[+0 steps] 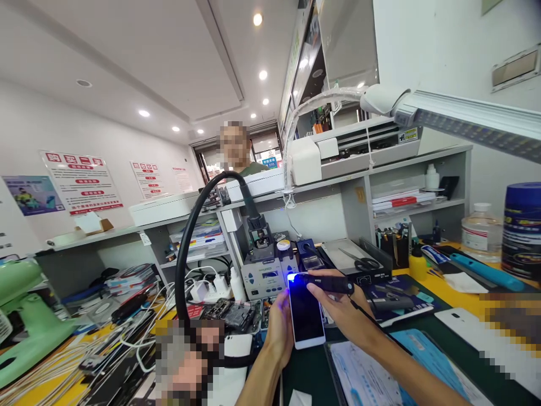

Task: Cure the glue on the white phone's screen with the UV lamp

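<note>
A white-framed smartphone (307,318) with a dark screen stands tilted up above the green mat, and my left hand (279,324) is closed along its left edge. My right hand (344,307) grips a black pen-like UV flashlight (327,283), with a cord running down from its rear end. Blue-violet light from the flashlight's tip falls on the phone's top left corner. The tip is very close to the glass; whether they touch I cannot tell. Most of my left fingers are hidden behind the phone.
Behind the phone stands a grey soldering station (264,278). A thick black hose (182,254) arches up on the left, near loose white cables (139,332). A white lamp arm (465,115) crosses the upper right. Blue-and-white packets (363,372) lie right of my forearms. Another person stands beyond the counter.
</note>
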Motion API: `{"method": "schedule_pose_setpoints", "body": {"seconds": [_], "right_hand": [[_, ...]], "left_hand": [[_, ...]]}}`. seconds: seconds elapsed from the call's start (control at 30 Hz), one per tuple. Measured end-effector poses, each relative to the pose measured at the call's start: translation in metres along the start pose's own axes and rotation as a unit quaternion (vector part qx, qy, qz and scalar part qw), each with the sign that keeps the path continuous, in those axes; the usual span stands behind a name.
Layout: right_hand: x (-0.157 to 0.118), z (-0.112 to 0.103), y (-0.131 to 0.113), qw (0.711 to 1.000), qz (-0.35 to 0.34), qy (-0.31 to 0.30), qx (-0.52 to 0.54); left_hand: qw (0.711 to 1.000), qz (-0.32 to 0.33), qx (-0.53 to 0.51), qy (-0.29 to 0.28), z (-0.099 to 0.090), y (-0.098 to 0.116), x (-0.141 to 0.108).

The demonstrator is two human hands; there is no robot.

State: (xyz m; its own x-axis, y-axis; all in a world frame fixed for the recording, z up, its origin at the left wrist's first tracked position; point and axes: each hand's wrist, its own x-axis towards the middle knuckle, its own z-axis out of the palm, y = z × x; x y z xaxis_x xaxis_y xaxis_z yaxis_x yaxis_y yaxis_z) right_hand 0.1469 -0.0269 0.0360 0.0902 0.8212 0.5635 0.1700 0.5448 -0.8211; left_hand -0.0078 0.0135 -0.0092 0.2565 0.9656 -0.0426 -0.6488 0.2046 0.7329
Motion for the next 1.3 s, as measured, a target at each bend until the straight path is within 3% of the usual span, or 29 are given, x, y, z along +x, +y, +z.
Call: {"method": "schedule_pose_setpoints", "body": {"seconds": [0.4, 0.67, 1.0, 1.2, 1.3], "right_hand": [[-0.002, -0.001, 0.006, 0.998, 0.020, -0.033, -0.047], [-0.006, 0.000, 0.000, 0.996, 0.014, -0.039, -0.074], [-0.010, 0.001, 0.008, 0.987, 0.027, -0.088, -0.136], [-0.014, 0.006, 0.009, 0.984, 0.005, -0.053, -0.168], [-0.015, 0.007, 0.008, 0.984, 0.011, -0.085, -0.155]], "left_hand": [[0.999, -0.014, -0.021, 0.029, 0.004, -0.002, 0.000], [1.000, 0.008, -0.026, -0.014, 0.000, -0.001, 0.002], [0.999, 0.006, -0.019, 0.040, 0.013, 0.014, -0.004], [1.000, -0.018, -0.015, 0.011, 0.010, 0.018, -0.004], [1.000, -0.015, -0.017, 0.013, 0.007, 0.019, -0.003]]}}
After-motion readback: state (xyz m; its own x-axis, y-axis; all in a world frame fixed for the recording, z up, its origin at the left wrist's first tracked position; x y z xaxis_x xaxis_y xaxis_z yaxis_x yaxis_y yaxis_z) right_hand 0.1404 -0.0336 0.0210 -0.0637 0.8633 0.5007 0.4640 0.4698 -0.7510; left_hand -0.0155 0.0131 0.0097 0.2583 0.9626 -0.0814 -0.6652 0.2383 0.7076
